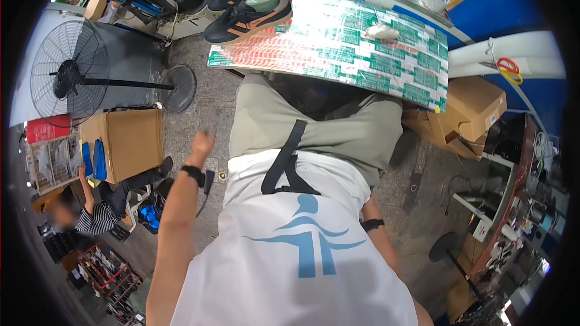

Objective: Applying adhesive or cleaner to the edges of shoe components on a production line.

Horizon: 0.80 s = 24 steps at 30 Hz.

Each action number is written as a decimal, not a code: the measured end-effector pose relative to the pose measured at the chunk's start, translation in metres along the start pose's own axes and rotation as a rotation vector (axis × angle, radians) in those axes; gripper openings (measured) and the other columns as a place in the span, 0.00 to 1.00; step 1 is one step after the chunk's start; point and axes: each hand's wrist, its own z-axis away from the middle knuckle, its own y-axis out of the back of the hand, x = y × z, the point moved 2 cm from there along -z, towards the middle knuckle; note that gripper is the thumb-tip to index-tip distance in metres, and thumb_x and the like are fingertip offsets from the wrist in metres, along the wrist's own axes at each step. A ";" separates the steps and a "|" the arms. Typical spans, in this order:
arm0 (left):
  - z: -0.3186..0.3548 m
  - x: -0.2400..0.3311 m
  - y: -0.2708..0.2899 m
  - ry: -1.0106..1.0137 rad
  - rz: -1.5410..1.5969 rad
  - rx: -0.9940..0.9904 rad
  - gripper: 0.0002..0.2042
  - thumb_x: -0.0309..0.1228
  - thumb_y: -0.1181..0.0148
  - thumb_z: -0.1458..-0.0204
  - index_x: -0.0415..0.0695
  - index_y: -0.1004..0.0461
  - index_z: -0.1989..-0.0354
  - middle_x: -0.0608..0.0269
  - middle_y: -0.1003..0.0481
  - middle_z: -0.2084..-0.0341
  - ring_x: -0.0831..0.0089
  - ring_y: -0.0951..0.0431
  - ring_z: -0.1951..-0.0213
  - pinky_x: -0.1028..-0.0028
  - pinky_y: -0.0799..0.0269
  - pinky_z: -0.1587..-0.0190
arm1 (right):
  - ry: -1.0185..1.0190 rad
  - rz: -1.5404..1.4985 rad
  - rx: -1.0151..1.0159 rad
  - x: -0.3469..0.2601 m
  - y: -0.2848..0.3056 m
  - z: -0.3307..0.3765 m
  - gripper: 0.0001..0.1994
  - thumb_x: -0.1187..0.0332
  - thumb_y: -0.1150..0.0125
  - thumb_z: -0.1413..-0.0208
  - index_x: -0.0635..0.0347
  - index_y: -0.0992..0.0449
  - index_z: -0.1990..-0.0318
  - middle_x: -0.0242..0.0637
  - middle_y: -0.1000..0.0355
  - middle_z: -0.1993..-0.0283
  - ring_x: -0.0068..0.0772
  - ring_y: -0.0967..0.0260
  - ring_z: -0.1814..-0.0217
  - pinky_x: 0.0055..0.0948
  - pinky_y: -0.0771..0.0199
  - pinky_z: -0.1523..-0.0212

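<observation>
My left hand [203,143] hangs beside my left thigh, above the floor. Its fingers look curled in, and nothing shows in them. A black band [193,175] circles that wrist, with a small black device [209,182] and a cable beside it. My right hand [368,206] is at my right hip, mostly hidden by the white shirt, so its fingers are out of sight. A black band [372,224] is on that wrist too. Ahead of my knees, a pair of black-and-orange shoes [251,17] sits at the left end of the tabletop [338,42], which has a green-and-white printed covering.
A crumpled whitish piece [383,31] lies on the tabletop. To the left are a standing fan [69,78], a large carton [134,143] and a seated person [96,217]. Open cardboard boxes [471,111] lie at the right, beyond them a cluttered bench [513,223].
</observation>
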 end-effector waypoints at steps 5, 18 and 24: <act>0.057 -0.084 -0.118 0.405 0.872 -0.443 0.23 0.46 0.47 0.31 0.41 0.17 0.44 0.52 0.16 0.45 0.58 0.16 0.53 0.59 0.18 0.52 | -0.189 0.150 -0.224 -0.019 0.036 0.064 0.23 0.55 0.47 0.27 0.64 0.24 0.37 0.57 0.20 0.44 0.45 0.21 0.45 0.46 0.25 0.42; 0.071 -0.029 -0.127 0.217 0.715 -0.395 0.21 0.44 0.49 0.30 0.40 0.17 0.45 0.51 0.16 0.48 0.58 0.16 0.54 0.59 0.19 0.53 | -0.774 0.593 -0.586 -0.206 0.058 0.053 0.24 0.57 0.38 0.33 0.65 0.23 0.37 0.59 0.20 0.41 0.55 0.20 0.39 0.47 0.23 0.40; 0.084 -0.020 -0.116 0.181 0.616 -0.467 0.21 0.43 0.50 0.29 0.40 0.17 0.46 0.50 0.15 0.50 0.57 0.16 0.55 0.59 0.19 0.53 | -0.661 1.140 -1.283 -0.163 0.042 0.021 0.18 0.66 0.36 0.35 0.64 0.19 0.42 0.58 0.24 0.35 0.57 0.26 0.32 0.47 0.24 0.31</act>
